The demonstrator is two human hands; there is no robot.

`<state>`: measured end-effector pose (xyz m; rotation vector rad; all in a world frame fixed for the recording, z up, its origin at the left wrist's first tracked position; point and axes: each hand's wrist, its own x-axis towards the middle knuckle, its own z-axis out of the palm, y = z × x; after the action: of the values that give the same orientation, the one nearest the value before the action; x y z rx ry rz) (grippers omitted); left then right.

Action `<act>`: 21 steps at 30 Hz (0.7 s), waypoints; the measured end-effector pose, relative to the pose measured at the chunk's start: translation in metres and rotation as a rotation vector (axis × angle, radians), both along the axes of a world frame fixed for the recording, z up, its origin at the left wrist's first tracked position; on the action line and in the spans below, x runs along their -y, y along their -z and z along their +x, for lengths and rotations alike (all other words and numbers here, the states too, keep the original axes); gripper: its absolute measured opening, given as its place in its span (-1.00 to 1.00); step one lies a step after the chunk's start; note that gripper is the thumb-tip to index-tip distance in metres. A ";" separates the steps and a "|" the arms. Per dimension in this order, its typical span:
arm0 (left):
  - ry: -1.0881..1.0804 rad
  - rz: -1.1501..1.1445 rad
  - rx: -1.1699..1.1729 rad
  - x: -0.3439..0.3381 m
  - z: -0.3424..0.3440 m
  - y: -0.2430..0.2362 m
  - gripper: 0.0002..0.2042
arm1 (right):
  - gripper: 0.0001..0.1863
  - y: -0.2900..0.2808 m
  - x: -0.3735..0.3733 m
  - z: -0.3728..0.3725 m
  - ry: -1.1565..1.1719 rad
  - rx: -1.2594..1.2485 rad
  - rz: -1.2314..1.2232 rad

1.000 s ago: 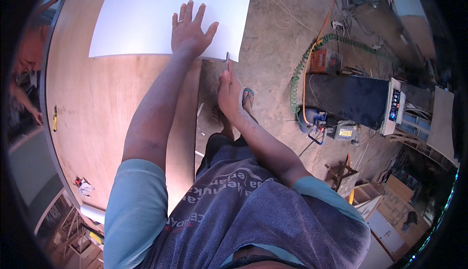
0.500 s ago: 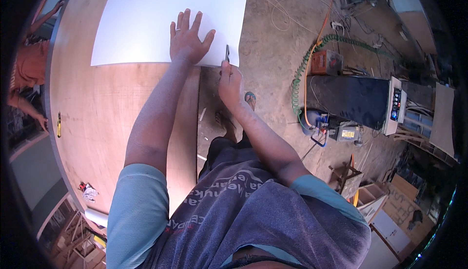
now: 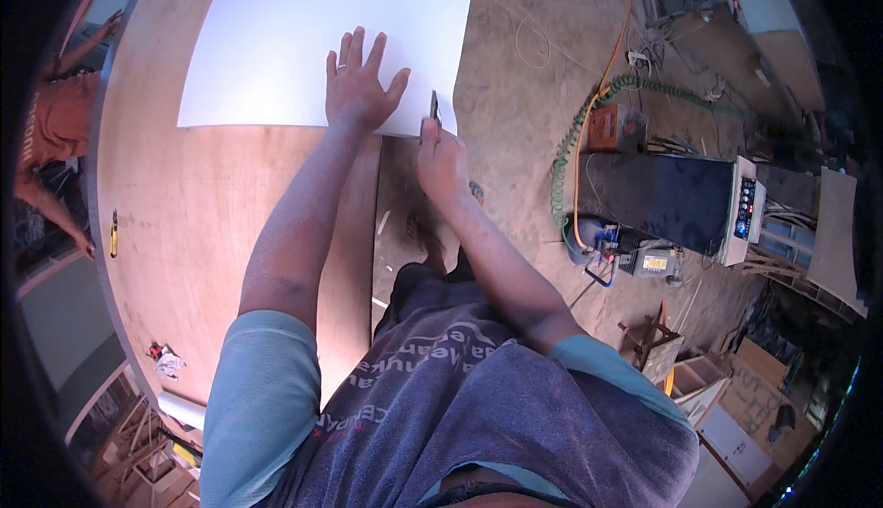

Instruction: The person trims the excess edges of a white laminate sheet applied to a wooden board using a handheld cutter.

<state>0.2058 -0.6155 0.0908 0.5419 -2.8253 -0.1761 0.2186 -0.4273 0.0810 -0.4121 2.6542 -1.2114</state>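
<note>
One flat white sheet overhangs the pale wooden worktop beneath the left hand, grip spread, while the right hand pinches a narrow dark tool, pointing forward, over the sheet's near right corner.

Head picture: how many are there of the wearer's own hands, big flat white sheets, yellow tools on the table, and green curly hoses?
Wearer's own hands: 2, left hand and right hand
Big flat white sheet: 1
Yellow tool on the table: 1
Green curly hose: 1
Total: 5
</note>
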 end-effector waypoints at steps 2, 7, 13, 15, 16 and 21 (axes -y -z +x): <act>-0.002 0.005 0.002 -0.001 0.000 -0.002 -0.27 | -0.41 0.001 -0.001 0.001 0.023 0.064 -0.015; -0.012 0.029 -0.009 -0.001 -0.002 -0.002 -0.26 | -0.35 0.014 0.000 0.001 0.036 0.087 -0.136; -0.016 0.044 -0.024 -0.001 0.000 -0.001 -0.26 | -0.38 0.022 -0.007 0.000 -0.018 0.016 -0.141; -0.010 0.033 -0.047 0.001 0.001 0.001 -0.27 | -0.37 0.020 -0.006 -0.003 -0.015 0.112 -0.160; -0.025 0.034 -0.047 0.001 0.001 0.002 -0.27 | -0.34 0.019 -0.007 -0.004 -0.027 0.159 -0.168; -0.008 0.069 -0.066 0.002 0.001 0.003 -0.27 | -0.34 0.018 -0.005 -0.002 -0.007 0.267 -0.263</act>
<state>0.2063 -0.6171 0.0878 0.5511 -2.7609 -0.2863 0.2170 -0.4222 0.0629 -0.2748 2.2777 -1.5042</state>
